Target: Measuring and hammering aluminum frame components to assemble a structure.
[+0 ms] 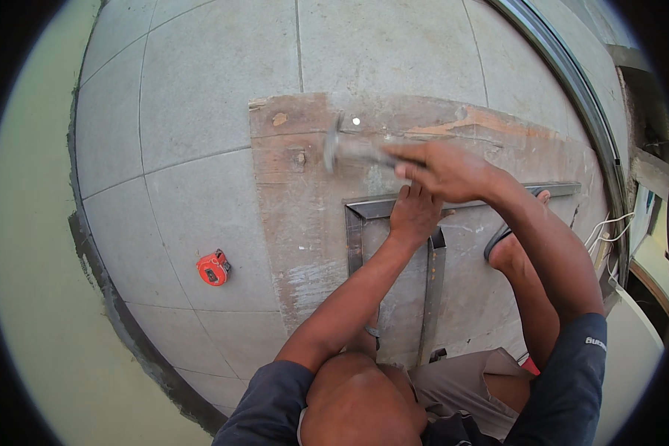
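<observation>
My right hand (453, 172) is closed round the handle of a hammer (333, 145). The hammer is smeared by motion and hangs above a worn wooden board (275, 215), its head pointing left. Just below it, my left hand (415, 215) grips the top bar of a dark steel tube frame (498, 199). Its fingertips are partly hidden by the right hand. At the frame's left corner (355, 209) the top bar meets a side tube in a slanted joint. A shorter tube (434, 275) with a hollow end stops close under my left hand.
On the grey tiles to the left lies a red tape measure (214, 267). My sandalled foot (504, 249) rests by the top bar on the right. White cables (609, 230) hang near a dark metal track (609, 149) at the right. A pale green surface (30, 245) borders the tiles at far left.
</observation>
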A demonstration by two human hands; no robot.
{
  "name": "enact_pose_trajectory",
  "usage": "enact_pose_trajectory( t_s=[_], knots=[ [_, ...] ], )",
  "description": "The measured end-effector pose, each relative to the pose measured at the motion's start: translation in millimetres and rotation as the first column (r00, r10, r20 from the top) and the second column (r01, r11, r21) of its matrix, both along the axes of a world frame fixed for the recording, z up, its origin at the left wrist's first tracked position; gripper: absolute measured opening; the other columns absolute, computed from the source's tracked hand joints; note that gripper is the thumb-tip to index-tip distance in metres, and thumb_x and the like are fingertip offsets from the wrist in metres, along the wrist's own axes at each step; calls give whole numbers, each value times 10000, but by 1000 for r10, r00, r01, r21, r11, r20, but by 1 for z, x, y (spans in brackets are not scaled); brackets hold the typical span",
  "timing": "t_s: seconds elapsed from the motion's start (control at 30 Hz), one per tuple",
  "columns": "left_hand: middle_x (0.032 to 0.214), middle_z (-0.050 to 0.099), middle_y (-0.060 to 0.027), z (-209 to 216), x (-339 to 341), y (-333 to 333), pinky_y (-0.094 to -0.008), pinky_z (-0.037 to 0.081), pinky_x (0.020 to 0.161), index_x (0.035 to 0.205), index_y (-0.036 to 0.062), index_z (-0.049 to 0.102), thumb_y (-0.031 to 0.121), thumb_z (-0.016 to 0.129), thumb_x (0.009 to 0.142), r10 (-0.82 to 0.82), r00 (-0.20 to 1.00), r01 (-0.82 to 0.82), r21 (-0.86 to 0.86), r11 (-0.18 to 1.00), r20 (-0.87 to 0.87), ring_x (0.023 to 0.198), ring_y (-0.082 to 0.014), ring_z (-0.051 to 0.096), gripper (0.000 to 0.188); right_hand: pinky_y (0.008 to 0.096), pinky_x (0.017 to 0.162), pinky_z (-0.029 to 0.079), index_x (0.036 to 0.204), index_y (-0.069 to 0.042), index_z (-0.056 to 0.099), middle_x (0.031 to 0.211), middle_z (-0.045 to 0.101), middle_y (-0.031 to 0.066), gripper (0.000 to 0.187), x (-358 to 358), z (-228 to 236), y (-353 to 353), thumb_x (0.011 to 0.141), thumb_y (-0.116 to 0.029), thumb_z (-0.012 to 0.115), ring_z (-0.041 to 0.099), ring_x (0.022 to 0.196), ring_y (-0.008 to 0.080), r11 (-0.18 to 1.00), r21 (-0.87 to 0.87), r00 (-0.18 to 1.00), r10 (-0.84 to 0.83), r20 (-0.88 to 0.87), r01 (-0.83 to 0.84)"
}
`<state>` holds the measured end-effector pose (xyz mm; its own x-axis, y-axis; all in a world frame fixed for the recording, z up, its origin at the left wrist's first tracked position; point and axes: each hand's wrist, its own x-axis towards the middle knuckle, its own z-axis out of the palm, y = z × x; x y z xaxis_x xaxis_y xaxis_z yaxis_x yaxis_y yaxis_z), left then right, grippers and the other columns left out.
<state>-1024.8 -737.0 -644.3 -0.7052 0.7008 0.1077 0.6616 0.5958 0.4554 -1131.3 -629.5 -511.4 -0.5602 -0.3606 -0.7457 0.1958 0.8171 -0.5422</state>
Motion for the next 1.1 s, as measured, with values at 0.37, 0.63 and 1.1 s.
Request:
enact_pose_trajectory(
  t_s=[0.37, 0.63, 1.1],
  knots=[
    [1310, 577, -120, 16, -12, -5, -370, 430, 886, 1301, 75, 589, 484, 660, 863, -113, 897, 188, -137, 973, 428, 1228, -275, 501, 603, 467, 955, 487, 1449, -93, 512, 1166, 660, 279, 520, 4, 13, 1, 977, -309, 547, 633, 1087, 441, 979, 52, 977, -190, -97, 195],
    [1109, 624, -120, -37, 16, -14, -379, 436, 806, 1178, 79, 618, 397, 676, 860, 56, 958, -102, 151, 983, 281, 1098, -260, 545, 453, 452, 1000, 469, 1455, -62, 491, 1251, 629, 271, 512, 24, 4, -8, 1018, -329, 497, 613, 1147, 440, 999, -39, 999, 13, -35, -14],
    [1057, 550, -91, 2, -1, -21, -394, 416, 709, 1185, 48, 589, 443, 772, 738, -28, 992, 10, 149, 989, 121, 878, -256, 530, 624, 418, 1044, 438, 1472, -47, 461, 1350, 586, 253, 529, 57, 9, 23, 1021, -314, 524, 570, 1241, 420, 932, 30, 923, -352, -157, 361]
  ],
)
